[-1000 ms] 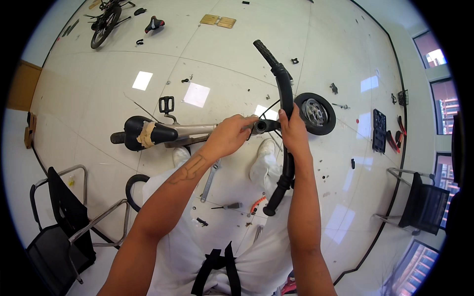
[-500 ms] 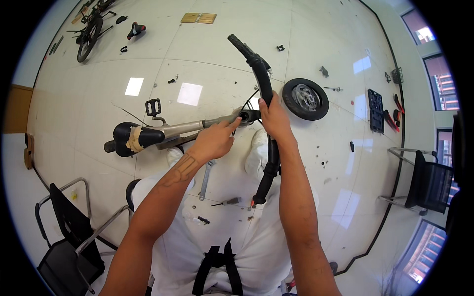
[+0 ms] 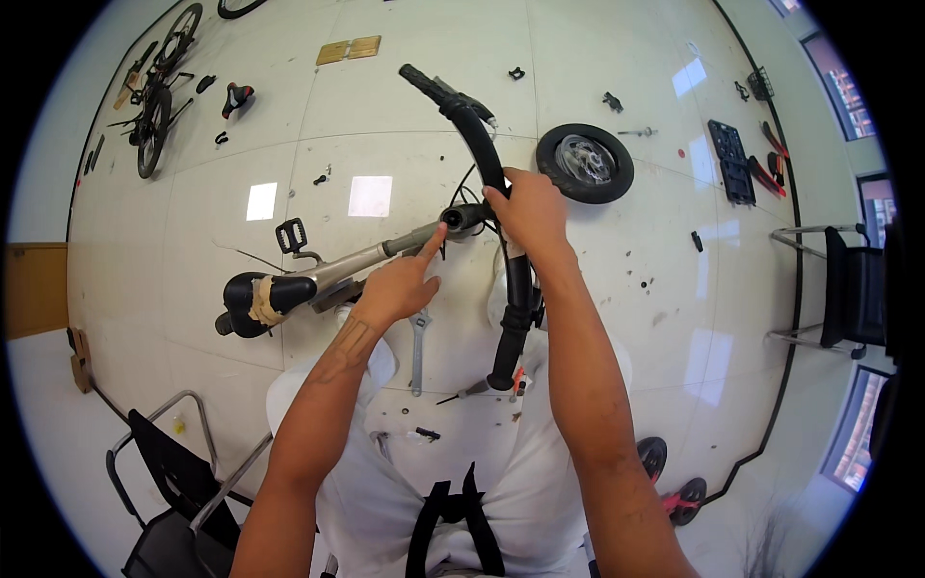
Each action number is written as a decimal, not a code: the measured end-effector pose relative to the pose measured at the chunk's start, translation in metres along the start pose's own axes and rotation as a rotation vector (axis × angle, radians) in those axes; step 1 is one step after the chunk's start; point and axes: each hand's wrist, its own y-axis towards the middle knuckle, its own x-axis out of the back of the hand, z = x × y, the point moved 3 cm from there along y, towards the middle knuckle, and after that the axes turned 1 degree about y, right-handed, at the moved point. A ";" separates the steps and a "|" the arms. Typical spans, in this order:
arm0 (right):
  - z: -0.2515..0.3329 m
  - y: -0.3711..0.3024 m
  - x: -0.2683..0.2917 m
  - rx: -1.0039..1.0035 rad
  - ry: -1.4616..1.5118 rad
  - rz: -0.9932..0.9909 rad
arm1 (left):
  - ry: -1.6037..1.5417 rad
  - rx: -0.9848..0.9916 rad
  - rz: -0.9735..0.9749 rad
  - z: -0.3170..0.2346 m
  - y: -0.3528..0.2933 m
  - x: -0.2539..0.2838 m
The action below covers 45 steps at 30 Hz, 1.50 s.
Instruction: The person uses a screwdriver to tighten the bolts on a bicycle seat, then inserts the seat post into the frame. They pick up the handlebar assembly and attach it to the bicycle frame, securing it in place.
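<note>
A silver bicycle frame (image 3: 359,262) with a worn black saddle (image 3: 294,288) stretches to the left before me. At its right end, black curved handlebars (image 3: 472,135) stand turned across it. My right hand (image 3: 530,220) is wrapped round the middle of the handlebars. My left hand (image 3: 397,285) holds nothing. Its index finger is stretched out, with the tip at the round dark opening of the head tube (image 3: 455,220); whether it touches the rim I cannot tell. The other fingers are loosely curled and the thumb stands apart. A pedal (image 3: 291,236) sticks out beyond the frame.
A small wheel (image 3: 585,164) lies to the right of the handlebars. An adjustable wrench (image 3: 418,352) and a screwdriver (image 3: 466,391) are on the floor near my legs. Chairs (image 3: 173,482) stand at both sides. A black tool case (image 3: 732,162) lies far right, another bicycle (image 3: 154,116) far left.
My view has shifted a little. The left fingertip has moved slightly, still by the head tube opening, and its thumb is farther out. My right hand keeps its grip on the handlebars.
</note>
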 end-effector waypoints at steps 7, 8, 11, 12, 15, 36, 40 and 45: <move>-0.024 0.004 0.000 0.174 0.392 0.142 | 0.057 0.023 0.013 -0.010 0.000 0.002; -0.027 0.003 0.002 0.156 0.391 0.179 | 0.079 0.056 0.050 -0.008 0.001 0.001; -0.024 0.001 0.009 0.131 0.390 0.257 | 0.090 0.072 -0.001 -0.011 0.000 -0.001; -0.020 0.000 0.008 0.206 0.307 0.212 | 0.099 0.091 -0.018 -0.012 -0.003 0.002; -0.014 -0.004 -0.005 0.213 0.034 0.043 | 0.087 0.053 -0.081 0.001 0.004 -0.005; -0.014 -0.004 -0.021 -0.013 0.105 -0.007 | 0.023 0.066 -0.108 -0.014 0.008 -0.015; -0.022 -0.004 -0.019 0.062 0.011 -0.004 | -0.013 0.057 -0.091 -0.019 0.010 -0.015; -0.009 0.010 -0.029 0.121 0.059 -0.007 | -0.053 0.002 -0.075 -0.011 0.001 -0.008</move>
